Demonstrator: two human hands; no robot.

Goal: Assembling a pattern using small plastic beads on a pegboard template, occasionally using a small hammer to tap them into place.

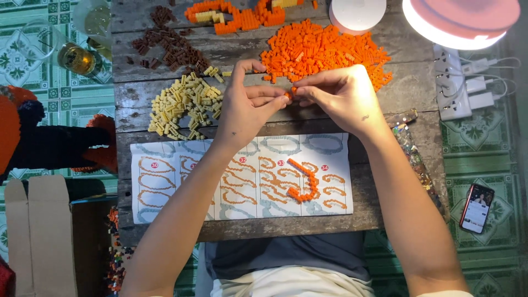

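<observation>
Both hands — left hand (247, 104); right hand (338, 93) — pinch orange bricks (290, 93).

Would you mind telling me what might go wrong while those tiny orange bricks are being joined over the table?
The small orange piece pinched between the left hand and right hand might slip into the gaps between the table's planks. A forearm could also nudge the curved orange strip lying on the instruction sheet.

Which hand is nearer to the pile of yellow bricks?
Left. The left hand sits just beside the yellow bricks; the right hand is farther away, in front of the orange brick pile.
</observation>
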